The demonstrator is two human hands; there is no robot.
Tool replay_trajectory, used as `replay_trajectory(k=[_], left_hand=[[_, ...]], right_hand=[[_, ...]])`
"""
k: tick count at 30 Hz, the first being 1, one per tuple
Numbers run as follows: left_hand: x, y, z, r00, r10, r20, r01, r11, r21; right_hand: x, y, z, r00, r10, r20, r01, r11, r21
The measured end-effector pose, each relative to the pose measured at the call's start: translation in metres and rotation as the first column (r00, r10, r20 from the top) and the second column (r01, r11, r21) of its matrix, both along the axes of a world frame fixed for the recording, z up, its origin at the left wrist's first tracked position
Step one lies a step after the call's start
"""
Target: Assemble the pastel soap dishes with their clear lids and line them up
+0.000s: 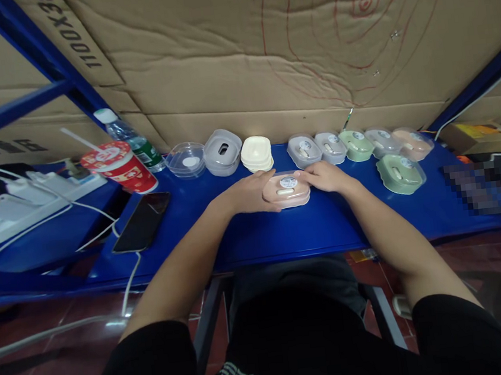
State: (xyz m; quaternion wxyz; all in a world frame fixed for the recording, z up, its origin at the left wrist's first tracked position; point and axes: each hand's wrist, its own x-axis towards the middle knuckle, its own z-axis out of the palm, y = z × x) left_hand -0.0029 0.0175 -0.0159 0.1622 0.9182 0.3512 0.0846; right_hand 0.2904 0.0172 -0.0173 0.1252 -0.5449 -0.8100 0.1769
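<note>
A pink plastic box with a clear lid, a round white sticker and a small pale bar on top sits on the blue table in front of me. My left hand is wrapped round its left side, fingers partly hidden. From the right, my right hand grips the box's far right corner, the thumb pressed on the lid. Just behind the box stands a stack of cream plastic pieces. Beside that stack are greyish-clear containers and clear lids or trays.
Several lidded boxes line the back right, including a green one; another green box sits nearer. On the left are a red cup with a straw, a water bottle, a phone and a power strip. Cardboard walls the back.
</note>
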Motion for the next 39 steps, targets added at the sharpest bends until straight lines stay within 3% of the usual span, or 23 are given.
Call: replay_trajectory(k=[10, 14, 19, 23, 26, 29, 35, 39], left_hand=[[0.009, -0.003, -0.001, 0.994, 0.102, -0.037, -0.104, 0.992, -0.076], [0.008, -0.002, -0.001, 0.991, 0.129, -0.037, -0.132, 0.986, -0.103], [0.012, -0.008, -0.002, 0.991, 0.13, -0.023, -0.131, 0.99, -0.049], [0.02, -0.015, -0.005, 0.98, 0.196, -0.041, -0.195, 0.98, 0.029], [0.022, -0.017, -0.006, 0.984, 0.175, -0.022, -0.174, 0.984, 0.036], [0.021, -0.016, -0.005, 0.991, 0.131, -0.006, -0.131, 0.991, -0.015], [0.022, -0.013, -0.009, 0.997, 0.035, 0.063, -0.032, 0.999, -0.04], [0.024, -0.014, -0.01, 0.998, -0.039, 0.052, 0.041, 0.998, -0.044]], right_hand=[[0.002, 0.001, 0.0, 1.0, 0.009, 0.004, -0.009, 1.0, 0.004], [0.001, -0.001, 0.003, 0.996, -0.043, 0.073, 0.04, 0.998, 0.053], [-0.005, -0.012, 0.014, 0.992, -0.123, -0.037, 0.128, 0.933, 0.337], [-0.02, -0.026, 0.019, 0.985, 0.08, -0.15, 0.0, 0.882, 0.471], [-0.031, -0.032, 0.018, 0.976, 0.191, -0.103, -0.13, 0.895, 0.428], [-0.032, -0.03, 0.018, 0.975, 0.219, -0.037, -0.192, 0.915, 0.355], [-0.006, -0.018, 0.022, 0.992, 0.126, 0.019, -0.126, 0.945, 0.3], [0.007, -0.014, 0.025, 0.99, 0.136, -0.04, -0.123, 0.963, 0.24]])
